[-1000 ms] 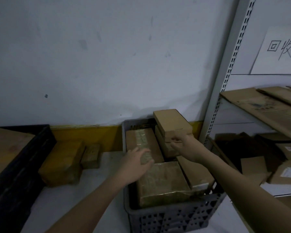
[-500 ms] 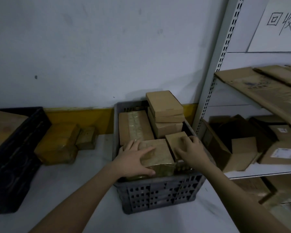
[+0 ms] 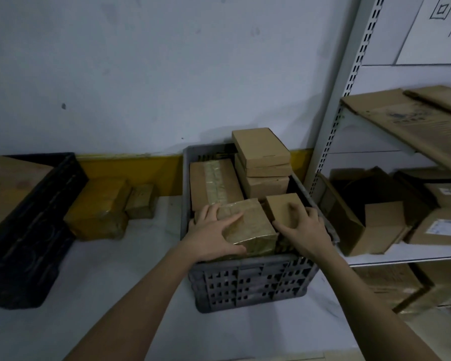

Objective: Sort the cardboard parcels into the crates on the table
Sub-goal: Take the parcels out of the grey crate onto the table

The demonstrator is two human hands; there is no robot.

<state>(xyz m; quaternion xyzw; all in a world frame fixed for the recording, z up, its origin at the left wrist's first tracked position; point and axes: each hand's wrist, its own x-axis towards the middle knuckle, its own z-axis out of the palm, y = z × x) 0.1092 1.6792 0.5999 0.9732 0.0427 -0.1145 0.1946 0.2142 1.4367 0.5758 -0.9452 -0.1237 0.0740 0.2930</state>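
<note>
A grey slatted crate (image 3: 248,282) stands on the white table, packed with cardboard parcels. My left hand (image 3: 214,235) grips the near-left corner of a tape-wrapped parcel (image 3: 253,225) at the crate's front. My right hand (image 3: 305,227) holds a small plain parcel (image 3: 280,207) beside it, fingers curled over its top and side. Behind them lies a flat taped parcel (image 3: 214,183), and three plain boxes (image 3: 261,149) are stacked at the back right. A black crate (image 3: 34,230) sits at the left with a large box (image 3: 3,183) in it.
Two tape-wrapped parcels (image 3: 99,209) (image 3: 141,200) lie on the table between the crates, against the yellow wall strip. A metal shelf unit (image 3: 331,142) stands at the right, loaded with flattened cardboard (image 3: 412,118) and boxes (image 3: 383,225). White table surface (image 3: 115,287) spreads in front.
Both hands came down from the back stack to the front of the grey crate. The left hand now grips the taped parcel, the right the small plain one. The view dropped and moved closer.
</note>
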